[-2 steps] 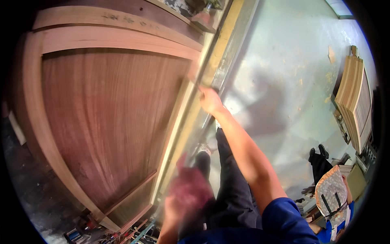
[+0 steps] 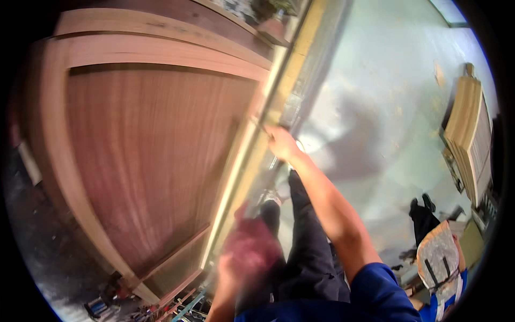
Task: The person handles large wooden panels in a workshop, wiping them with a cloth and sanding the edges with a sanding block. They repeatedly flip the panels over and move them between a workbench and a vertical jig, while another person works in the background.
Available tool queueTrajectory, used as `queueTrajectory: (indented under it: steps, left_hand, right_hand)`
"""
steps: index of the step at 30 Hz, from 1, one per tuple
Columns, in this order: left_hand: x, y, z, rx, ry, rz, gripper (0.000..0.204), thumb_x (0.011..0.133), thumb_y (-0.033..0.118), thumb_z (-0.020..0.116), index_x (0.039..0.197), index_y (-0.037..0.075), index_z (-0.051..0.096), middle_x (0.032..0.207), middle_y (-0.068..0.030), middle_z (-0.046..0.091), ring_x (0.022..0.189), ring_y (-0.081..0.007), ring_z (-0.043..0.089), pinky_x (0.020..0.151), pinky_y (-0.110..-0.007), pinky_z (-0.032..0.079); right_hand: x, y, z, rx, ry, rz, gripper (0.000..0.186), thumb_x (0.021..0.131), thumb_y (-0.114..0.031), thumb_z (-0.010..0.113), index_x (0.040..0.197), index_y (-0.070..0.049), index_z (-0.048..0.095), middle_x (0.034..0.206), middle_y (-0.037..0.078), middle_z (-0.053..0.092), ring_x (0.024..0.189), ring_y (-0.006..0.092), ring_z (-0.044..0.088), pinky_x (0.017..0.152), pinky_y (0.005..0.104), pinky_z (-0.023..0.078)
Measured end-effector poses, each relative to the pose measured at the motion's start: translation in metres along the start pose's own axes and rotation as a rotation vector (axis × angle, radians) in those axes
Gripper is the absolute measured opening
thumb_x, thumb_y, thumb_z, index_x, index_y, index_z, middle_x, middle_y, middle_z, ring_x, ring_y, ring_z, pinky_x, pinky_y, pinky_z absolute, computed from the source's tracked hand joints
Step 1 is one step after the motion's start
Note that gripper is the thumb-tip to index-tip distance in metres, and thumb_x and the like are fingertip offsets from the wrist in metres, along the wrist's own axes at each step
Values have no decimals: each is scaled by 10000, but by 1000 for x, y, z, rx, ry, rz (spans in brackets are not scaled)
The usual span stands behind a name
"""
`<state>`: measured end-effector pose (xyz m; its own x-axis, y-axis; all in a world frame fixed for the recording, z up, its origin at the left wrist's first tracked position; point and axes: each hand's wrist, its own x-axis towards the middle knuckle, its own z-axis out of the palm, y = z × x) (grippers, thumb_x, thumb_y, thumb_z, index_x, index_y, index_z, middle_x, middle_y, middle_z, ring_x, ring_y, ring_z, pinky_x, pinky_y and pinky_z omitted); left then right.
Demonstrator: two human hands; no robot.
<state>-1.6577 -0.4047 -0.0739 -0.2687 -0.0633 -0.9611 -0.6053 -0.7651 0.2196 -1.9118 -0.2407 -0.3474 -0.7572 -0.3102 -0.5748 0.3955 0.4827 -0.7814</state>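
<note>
A large wooden panel (image 2: 155,161) with a paler frame (image 2: 56,123) lies to my left. At its right edge my right hand (image 2: 282,144) is closed on a thin tool (image 2: 259,123). The tool's far end is smeared against the frame's edge, so its kind is unclear. Lower down, my left hand (image 2: 229,271) is closed on a dark red cloth (image 2: 253,244), blurred and bunched beside my legs. Most of the left fingers are hidden by the cloth.
Stacked wooden boards (image 2: 464,137) stand on the grey floor (image 2: 397,107) at the right. A person in a patterned apron (image 2: 439,255) is at the lower right. Tools (image 2: 102,308) lie below the panel. A red-based object (image 2: 274,28) sits beyond the panel.
My right hand has moved slightly nearer along the frame's edge with the thin tool. The left hand keeps the cloth. The whole view has shifted a little.
</note>
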Motion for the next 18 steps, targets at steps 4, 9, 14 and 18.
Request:
queueTrajectory:
  steps: [4,9,14,18]
  left_hand:
    - [3,33,24,-120,-133,176,662,859,292,659,1455,58,492,1286,-77,656,1207,-253,602,1080,-406,447]
    - [-30,96,30,-289,-346,185,586,897,280,588,1439,70,511,1166,-57,725,1179,-255,625,1075,-399,445]
    - [-54,136,-5,-311,-224,640,700,1001,573,385,1521,107,433,1608,-118,394,1444,-350,411,1193,-541,351]
    - [-61,131,-25,-239,-192,544,649,987,487,423,1510,105,471,1542,-136,491,1395,-372,474,1187,-552,358]
  right_hand:
    - [-146,-68,-9,55,-142,-316,540,905,-18,584,1430,-143,597,1093,240,619,1047,419,626,884,471,523]
    - [-244,-126,-60,-285,-353,-464,616,858,12,599,1419,-240,625,916,135,539,814,333,650,704,415,537]
    - [-172,-222,-130,-456,71,-632,683,824,61,572,1423,-263,617,947,131,500,800,335,605,696,421,523]
    - [-95,-339,-117,-465,302,-999,770,803,61,569,1498,-266,516,1067,145,524,913,355,612,746,448,544]
